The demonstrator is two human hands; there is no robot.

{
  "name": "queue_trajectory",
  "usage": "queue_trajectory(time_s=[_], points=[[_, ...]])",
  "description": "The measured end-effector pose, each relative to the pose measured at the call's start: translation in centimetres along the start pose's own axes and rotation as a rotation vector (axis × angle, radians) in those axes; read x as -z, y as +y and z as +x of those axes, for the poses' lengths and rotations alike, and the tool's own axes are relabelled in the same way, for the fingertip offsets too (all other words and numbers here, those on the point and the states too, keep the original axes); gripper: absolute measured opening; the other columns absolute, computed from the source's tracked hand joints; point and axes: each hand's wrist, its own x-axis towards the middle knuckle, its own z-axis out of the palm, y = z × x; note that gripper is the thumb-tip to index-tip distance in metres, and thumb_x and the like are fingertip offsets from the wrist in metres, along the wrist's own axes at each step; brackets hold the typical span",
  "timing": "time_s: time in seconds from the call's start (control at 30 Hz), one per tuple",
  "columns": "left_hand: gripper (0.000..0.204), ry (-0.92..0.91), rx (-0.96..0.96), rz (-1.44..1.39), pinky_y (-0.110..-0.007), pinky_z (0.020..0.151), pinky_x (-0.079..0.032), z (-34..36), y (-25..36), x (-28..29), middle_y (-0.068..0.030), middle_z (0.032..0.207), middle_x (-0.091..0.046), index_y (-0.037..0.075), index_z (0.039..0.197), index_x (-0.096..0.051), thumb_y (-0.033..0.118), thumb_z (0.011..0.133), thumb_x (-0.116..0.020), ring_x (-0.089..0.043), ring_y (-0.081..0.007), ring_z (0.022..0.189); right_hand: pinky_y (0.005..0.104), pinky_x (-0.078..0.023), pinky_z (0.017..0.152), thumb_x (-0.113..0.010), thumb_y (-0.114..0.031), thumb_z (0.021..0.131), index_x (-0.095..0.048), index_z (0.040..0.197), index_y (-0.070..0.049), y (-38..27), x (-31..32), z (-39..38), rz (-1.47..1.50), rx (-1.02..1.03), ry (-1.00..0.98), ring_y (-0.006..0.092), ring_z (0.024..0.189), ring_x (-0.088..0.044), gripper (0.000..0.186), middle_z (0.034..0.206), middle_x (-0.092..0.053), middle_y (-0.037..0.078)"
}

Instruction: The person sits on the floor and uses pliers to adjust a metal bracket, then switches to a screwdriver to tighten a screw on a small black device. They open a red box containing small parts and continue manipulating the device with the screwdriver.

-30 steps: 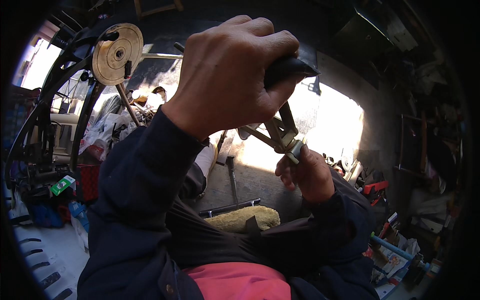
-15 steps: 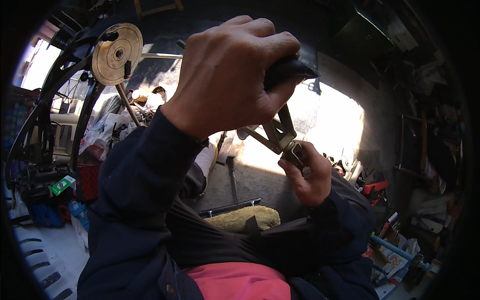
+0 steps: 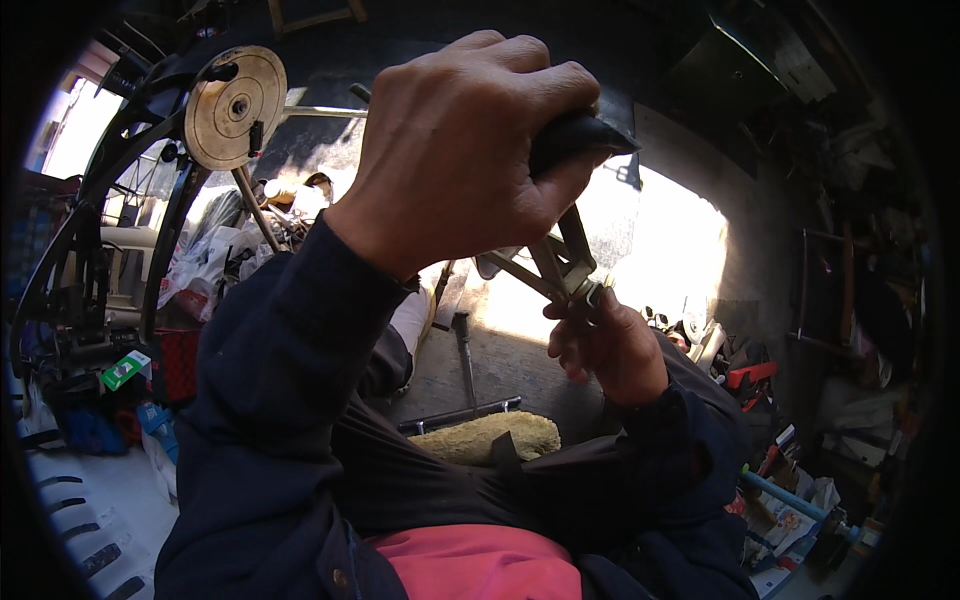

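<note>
My left hand (image 3: 470, 150) is raised in front of me, its fingers wrapped round a black, smooth-looking piece (image 3: 580, 140) with a pointed end. Below that piece hangs a frame of crossing metal bars (image 3: 550, 265), partly hidden behind the hand. It narrows to a small metal channel-shaped end (image 3: 588, 296). My right hand (image 3: 625, 350) is at this end from below, thumb and fingers bent against it. Whether the right fingers hold a small part there is too dark to make out.
At left stands a black frame with a round, worn disc (image 3: 236, 108). A hammer-like tool (image 3: 465, 350) and a fuzzy tan pad (image 3: 490, 440) lie low between my legs. Plastic bags (image 3: 215, 260), a green-and-white box (image 3: 125, 371) and a red object (image 3: 750, 375) crowd the sides.
My right hand has shifted slightly left and turned, its lower fingers now curled under the metal end. The left hand and the black piece have hardly moved.
</note>
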Motion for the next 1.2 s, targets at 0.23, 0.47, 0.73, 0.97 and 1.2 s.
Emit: queue_trajectory(time_s=[0.23,0.47,0.73,0.97,1.2], points=[[0.029,-0.011,-0.002,0.004,-0.033,0.069,-0.064,0.0,0.0,0.1,-0.0108,0.094,-0.075,0.010,0.106,-0.077,0.027,0.085,-0.087,-0.076,-0.0275,0.079,0.0269,-0.051,0.054,-0.050,-0.057,0.109,-0.064,0.125,0.006,0.0,0.5,0.2,0.082,-0.051,-0.085,0.0165,0.065,-0.069,0.066,0.095,-0.075,0.018],[0.030,0.001,-0.020,0.007,-0.034,0.070,-0.064,0.0,0.0,0.1,-0.0112,0.095,-0.076,0.010,0.106,-0.077,0.027,0.085,-0.087,-0.077,-0.0278,0.079,0.0292,-0.050,0.056,-0.067,-0.039,0.105,-0.069,0.114,0.004,-0.8,-1.0,-0.4,-0.071,0.029,0.082,0.0159,0.062,-0.063,0.044,0.087,-0.072,0.014],[0.028,-0.010,-0.018,0.009,-0.034,0.068,-0.064,0.1,0.0,0.0,-0.0105,0.093,-0.075,0.010,0.105,-0.077,0.027,0.086,-0.087,-0.076,-0.0273,0.077,0.0309,-0.053,0.060,-0.080,-0.015,0.094,-0.067,0.112,0.002,-0.3,-1.8,-0.1,-1.034,0.625,0.333,0.0163,0.067,-0.069,0.028,0.085,-0.073,0.011],[0.029,-0.002,-0.004,-0.001,-0.034,0.069,-0.064,0.0,-0.1,0.0,-0.0112,0.093,-0.075,0.009,0.106,-0.077,0.029,0.087,-0.086,-0.076,-0.0278,0.078,0.0286,-0.051,0.059,-0.055,-0.050,0.109,-0.064,0.124,0.003,0.2,-1.2,-0.2,-0.192,0.203,0.130,0.0157,0.064,-0.065,0.055,0.092,-0.074,0.013],[0.031,-0.016,0.013,0.001,-0.033,0.069,-0.064,0.0,-0.2,0.1,-0.0117,0.094,-0.075,0.009,0.107,-0.077,0.030,0.086,-0.086,-0.077,-0.0288,0.079,0.0264,-0.051,0.057,-0.051,-0.060,0.107,-0.063,0.127,0.005,-0.1,0.2,0.1,-0.002,-0.023,-0.069,0.0151,0.061,-0.065,0.069,0.094,-0.074,0.017]])
